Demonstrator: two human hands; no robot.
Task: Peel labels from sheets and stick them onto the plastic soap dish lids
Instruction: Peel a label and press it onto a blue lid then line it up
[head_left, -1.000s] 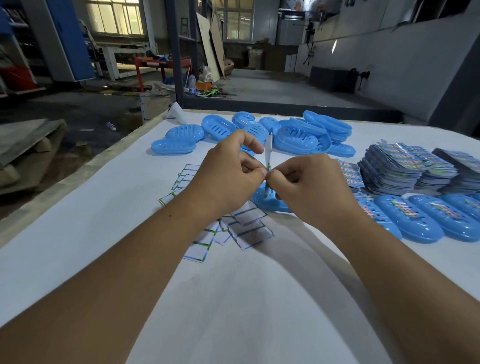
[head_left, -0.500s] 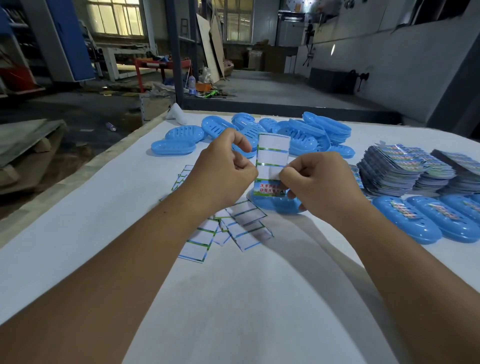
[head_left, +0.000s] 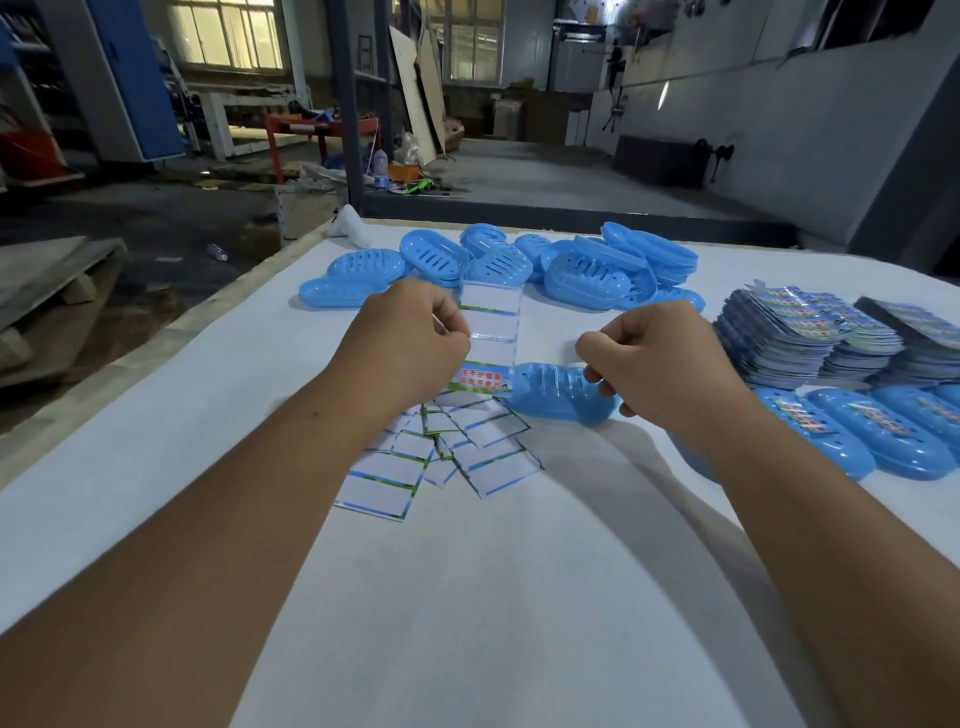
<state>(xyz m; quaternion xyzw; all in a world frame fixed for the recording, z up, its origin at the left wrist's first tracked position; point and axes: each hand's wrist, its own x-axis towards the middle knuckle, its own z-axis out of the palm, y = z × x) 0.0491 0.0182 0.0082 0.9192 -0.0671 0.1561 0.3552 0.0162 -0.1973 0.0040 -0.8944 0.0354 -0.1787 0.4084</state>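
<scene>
White table (head_left: 467, 597) is carrying a pile of blue lids (head_left: 587, 270) at the far edge. Left hand (head_left: 410, 343) is pinching a label sheet (head_left: 491, 332) upright. Right hand (head_left: 660, 358) is gripping a blue lid (head_left: 550, 392) lying on the table, just beside the sheet's one remaining label (head_left: 480, 379).

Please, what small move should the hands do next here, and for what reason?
Probably the right hand should go back to the label sheet and pinch the one printed label left at its bottom. The left hand holds the sheet upright, its upper fields are blank, and a bare blue lid lies just below, with no label visible on it.
</scene>
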